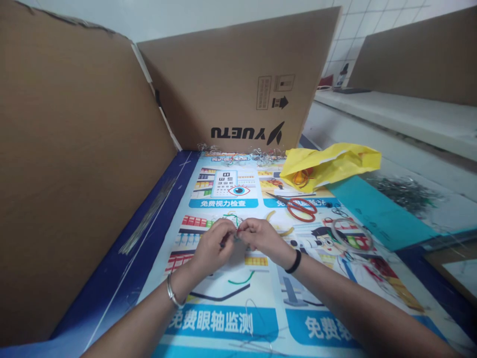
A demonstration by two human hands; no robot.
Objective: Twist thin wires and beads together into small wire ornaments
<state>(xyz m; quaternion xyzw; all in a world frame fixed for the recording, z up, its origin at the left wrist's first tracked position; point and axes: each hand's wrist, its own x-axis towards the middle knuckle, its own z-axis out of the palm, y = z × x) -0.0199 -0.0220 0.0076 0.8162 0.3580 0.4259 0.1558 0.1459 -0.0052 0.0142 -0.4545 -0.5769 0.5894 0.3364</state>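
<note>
Close together over the printed sheet [261,293], my left hand [216,243] and my right hand [263,238] meet fingertip to fingertip. Each is closed in a pinch. Between and just beyond the fingers shows a thin wire piece [233,217] with green strands; a speck of red sits at the fingertips. Its exact shape is mostly hidden. Red-handled scissors [301,210] lie to the right, beyond my right hand. Nearer me, a curved green strip [242,279] rests on the sheet below the hands.
Cardboard panels [223,84] wall off the back and left. Silver wires [149,216] lie along the left. A yellow bag [335,161], a wire coil [352,233], a teal sheet [383,214] and a dark wire heap [404,194] are on the right.
</note>
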